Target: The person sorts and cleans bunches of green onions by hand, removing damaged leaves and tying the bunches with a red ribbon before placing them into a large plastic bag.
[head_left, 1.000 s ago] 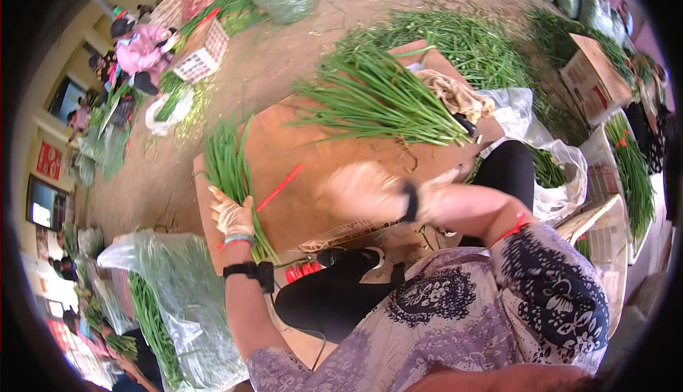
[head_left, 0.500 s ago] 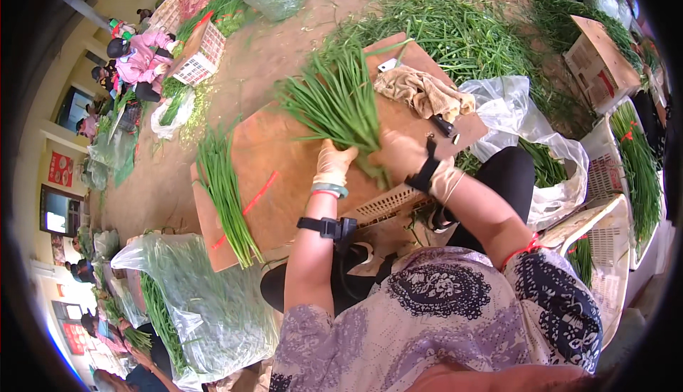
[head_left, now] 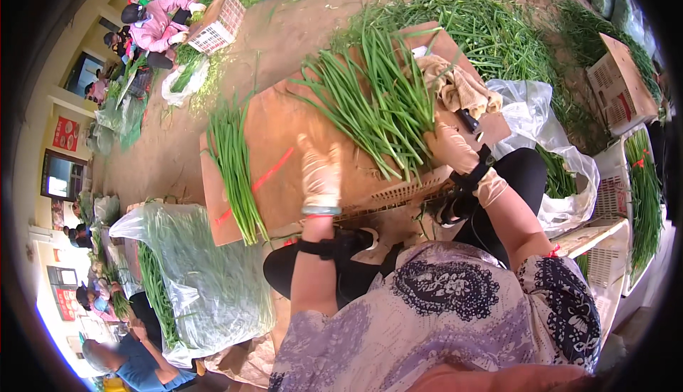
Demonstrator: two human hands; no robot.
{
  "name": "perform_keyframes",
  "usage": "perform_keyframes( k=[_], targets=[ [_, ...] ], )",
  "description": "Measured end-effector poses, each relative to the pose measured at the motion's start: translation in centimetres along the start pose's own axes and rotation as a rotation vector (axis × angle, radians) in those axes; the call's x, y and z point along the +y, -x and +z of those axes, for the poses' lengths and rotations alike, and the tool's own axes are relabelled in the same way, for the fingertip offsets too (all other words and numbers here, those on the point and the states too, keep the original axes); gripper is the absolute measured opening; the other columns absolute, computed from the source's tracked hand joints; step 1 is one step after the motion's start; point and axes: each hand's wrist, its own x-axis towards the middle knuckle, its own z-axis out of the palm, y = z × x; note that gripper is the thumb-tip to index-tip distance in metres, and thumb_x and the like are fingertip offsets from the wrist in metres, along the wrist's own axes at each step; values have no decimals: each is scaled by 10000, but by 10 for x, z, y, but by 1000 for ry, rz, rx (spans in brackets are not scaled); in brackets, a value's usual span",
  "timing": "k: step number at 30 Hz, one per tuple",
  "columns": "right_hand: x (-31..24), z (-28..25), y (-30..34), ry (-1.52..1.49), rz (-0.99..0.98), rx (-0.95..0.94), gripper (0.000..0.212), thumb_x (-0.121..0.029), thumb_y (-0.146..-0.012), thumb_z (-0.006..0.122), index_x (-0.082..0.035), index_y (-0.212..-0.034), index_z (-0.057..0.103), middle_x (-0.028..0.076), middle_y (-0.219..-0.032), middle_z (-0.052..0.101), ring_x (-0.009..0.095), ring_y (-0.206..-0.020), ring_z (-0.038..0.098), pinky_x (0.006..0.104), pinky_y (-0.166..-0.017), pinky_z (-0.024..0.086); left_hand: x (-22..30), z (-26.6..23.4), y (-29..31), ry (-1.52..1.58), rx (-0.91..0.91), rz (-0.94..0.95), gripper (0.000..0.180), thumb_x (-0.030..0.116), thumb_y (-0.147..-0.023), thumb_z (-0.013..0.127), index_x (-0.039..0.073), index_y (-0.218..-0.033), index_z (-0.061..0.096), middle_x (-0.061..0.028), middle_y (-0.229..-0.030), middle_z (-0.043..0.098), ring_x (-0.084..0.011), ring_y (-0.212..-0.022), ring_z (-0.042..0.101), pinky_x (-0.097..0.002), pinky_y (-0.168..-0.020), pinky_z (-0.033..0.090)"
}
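Observation:
Long green garlic chives [head_left: 377, 111] lie fanned out on a brown board [head_left: 284, 136] in front of me. My left hand [head_left: 320, 175], in a pale thin glove, hovers over the board left of them, fingers spread and empty. Against the right edge of the chives rests my right hand [head_left: 453, 150], also gloved, its fingers laid along the stalks and partly hidden. A smaller chive bundle [head_left: 235, 171] lies at the board's left end. Beside it are red strips [head_left: 273, 168]. A crumpled tan cloth [head_left: 462, 89] and a black-handled tool [head_left: 467, 120] lie at the right.
Beyond the board spreads a large heap of loose greens [head_left: 491, 36]. Clear plastic bags stand left [head_left: 213, 278] and right [head_left: 523, 111]. White crates [head_left: 612, 193] with tied bundles line the right side. Other people [head_left: 153, 29] work along the left.
The gathered chives, held between both hands before, now lie spread on the board. My left hand has let go and moved left; my right hand has moved right. The view has shifted.

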Motion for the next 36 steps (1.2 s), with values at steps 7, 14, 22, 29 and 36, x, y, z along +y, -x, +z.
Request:
perform_keyframes(
  k=[7, 14, 22, 29, 36],
  targets=[
    [12, -84, 21, -244, 177, 270, 287, -335, -804, 586, -53, -752, 609, 160, -634, 575, 329, -562, 572, 419, -506, 446, 75, 12, 17, -34, -547, -185, 948, 439, -773, 626, -50, -1399, 109, -218, -822, 628, -350, -716, 620, -415, -637, 489],
    [-64, -91, 22, -494, 4, 229, 314, -320, -809, 597, -20, -734, 546, 178, -649, 580, 356, -587, 582, 422, -543, 472, 21, 29, 38, 802, -470, -512, 756, 46, -760, 635, 26, -1395, 225, 2, -582, 507, -82, -468, 464, -231, -458, 400],
    [-40, -77, -9, -569, 97, 275, 224, -238, -842, 532, -46, -743, 591, 189, -652, 594, 364, -623, 596, 447, -553, 473, 14, -19, 32, 1384, -533, -880, 443, 2, -837, 566, 67, -1248, 413, -37, -862, 534, -178, -746, 582, -316, -665, 521],
    [-13, -101, -18, -475, 75, 672, 187, -223, -869, 522, -77, -785, 604, 169, -676, 599, 333, -633, 598, 422, -528, 461, 3, -41, 46, 1180, -426, -680, 518, 32, -834, 608, 38, -1302, 384, -25, -879, 546, -132, -745, 575, -289, -660, 520],
    [-73, -80, 25, -629, -308, 528, 432, -93, -765, 589, -115, -1186, 498, 73, -662, 451, 245, -582, 509, 384, -489, 423, 1, -33, 64, 1167, -300, -613, 568, -3, -806, 635, -24, -1311, 375, -21, -853, 553, -108, -782, 573, -223, -635, 478]
  ],
)
